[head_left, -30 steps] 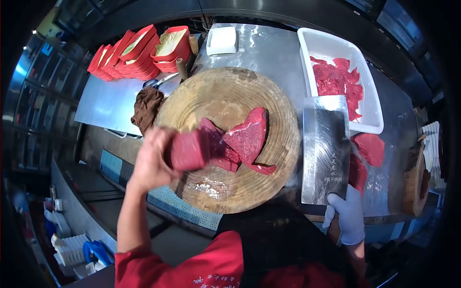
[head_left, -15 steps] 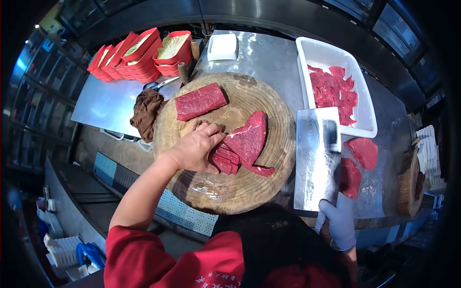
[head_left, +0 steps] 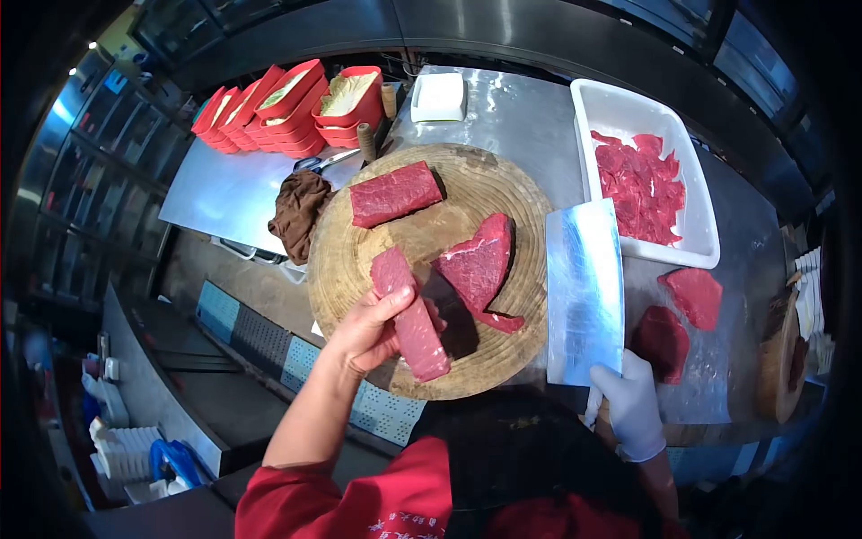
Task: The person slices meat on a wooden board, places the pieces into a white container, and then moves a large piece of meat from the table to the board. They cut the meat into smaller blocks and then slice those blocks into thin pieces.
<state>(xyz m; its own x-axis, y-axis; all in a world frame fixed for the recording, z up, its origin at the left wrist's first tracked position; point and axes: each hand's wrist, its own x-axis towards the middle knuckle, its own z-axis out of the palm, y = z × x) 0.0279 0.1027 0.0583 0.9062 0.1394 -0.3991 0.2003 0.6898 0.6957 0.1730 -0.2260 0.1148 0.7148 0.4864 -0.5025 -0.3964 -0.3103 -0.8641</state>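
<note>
Steel tabletop (head_left: 503, 108) ran across the whole scene, with a big round wooden chopping block (head_left: 467, 184) taking up most of the middle. Off to the right sat a white tub (head_left: 628, 94) with thin red slices piled inside. Between the tub and the block was a wide cleaver (head_left: 584, 287), broad side up, and the gloved right hand (head_left: 628, 409) was closed around its handle. A stack of red trays (head_left: 287, 117) stood at the far left, with a brown rag (head_left: 298, 211) just beside the block.

On the block's far side lay a rectangular cut (head_left: 393, 193), and a heart-shaped cut (head_left: 476, 265) sat near the middle. The bare left hand (head_left: 368, 332) was gripping a long slab of meat (head_left: 413, 319), thumb on top and fingers curled under, over the near part of the block. Two more red pieces (head_left: 693, 296) lay on the tabletop below the tub.
</note>
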